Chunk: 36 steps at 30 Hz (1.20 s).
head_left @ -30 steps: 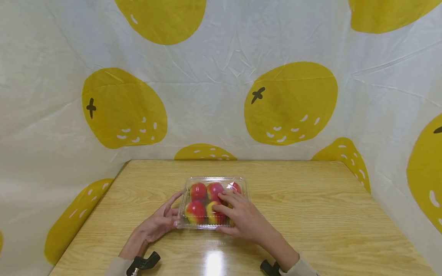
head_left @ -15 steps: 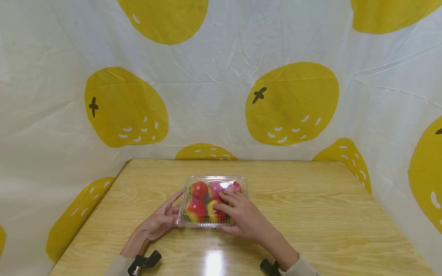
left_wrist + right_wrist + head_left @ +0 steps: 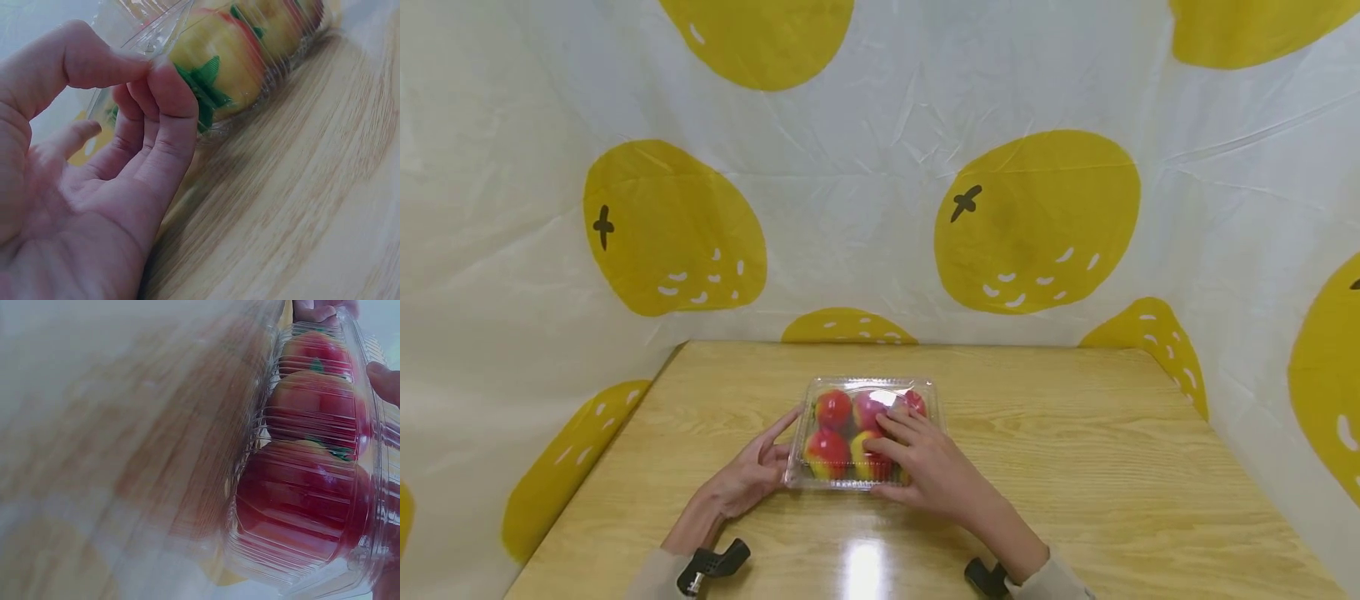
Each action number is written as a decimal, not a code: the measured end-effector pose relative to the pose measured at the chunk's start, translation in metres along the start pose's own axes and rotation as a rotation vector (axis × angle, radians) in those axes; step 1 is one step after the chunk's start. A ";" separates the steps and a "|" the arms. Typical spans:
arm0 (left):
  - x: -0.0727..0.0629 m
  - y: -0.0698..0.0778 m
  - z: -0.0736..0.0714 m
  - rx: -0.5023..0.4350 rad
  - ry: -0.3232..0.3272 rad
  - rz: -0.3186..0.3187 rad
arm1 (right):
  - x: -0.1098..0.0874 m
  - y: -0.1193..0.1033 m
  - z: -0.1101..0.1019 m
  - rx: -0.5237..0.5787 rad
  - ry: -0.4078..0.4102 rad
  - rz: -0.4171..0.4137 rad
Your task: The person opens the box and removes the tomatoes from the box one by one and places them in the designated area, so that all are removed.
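Observation:
A clear plastic clamshell container (image 3: 797, 467) with its lid down sits on the wooden table, holding several red-and-yellow fruits (image 3: 827, 454) with green leaves (image 3: 205, 90). At its left side, my left hand (image 3: 747, 482) pinches the rim near the front corner between thumb and fingertips, as the left wrist view shows. My right hand (image 3: 934, 467) lies over the right part of the lid, fingers spread and touching the top, thumb by the front edge. It hides part of the fruits on that side. Ribbed container walls show close up in the right wrist view.
The wooden table (image 3: 1075, 450) extends around the container on all sides. White cloth (image 3: 850, 233) printed with big yellow fruits hangs behind the table and along both sides. Black wrist mounts (image 3: 713, 567) are strapped near both sleeves.
The head view has shifted slightly, moving the whole scene up a little. Both hands keep their places on the container, which stays where it was on the table.

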<state>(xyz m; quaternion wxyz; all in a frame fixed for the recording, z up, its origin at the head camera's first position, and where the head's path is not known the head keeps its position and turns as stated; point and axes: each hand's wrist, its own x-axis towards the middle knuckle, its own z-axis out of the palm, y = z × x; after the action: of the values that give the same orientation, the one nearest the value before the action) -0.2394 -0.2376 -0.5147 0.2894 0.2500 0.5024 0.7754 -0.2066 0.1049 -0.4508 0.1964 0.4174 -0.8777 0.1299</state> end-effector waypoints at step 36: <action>-0.003 0.004 0.005 -0.074 0.047 -0.066 | 0.001 0.007 -0.001 -0.006 0.018 -0.095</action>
<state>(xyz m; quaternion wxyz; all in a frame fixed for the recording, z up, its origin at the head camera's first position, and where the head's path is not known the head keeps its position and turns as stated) -0.2350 -0.2376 -0.5094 0.3119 0.2042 0.4879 0.7893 -0.2121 0.1085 -0.4503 0.2116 0.4567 -0.8555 0.1218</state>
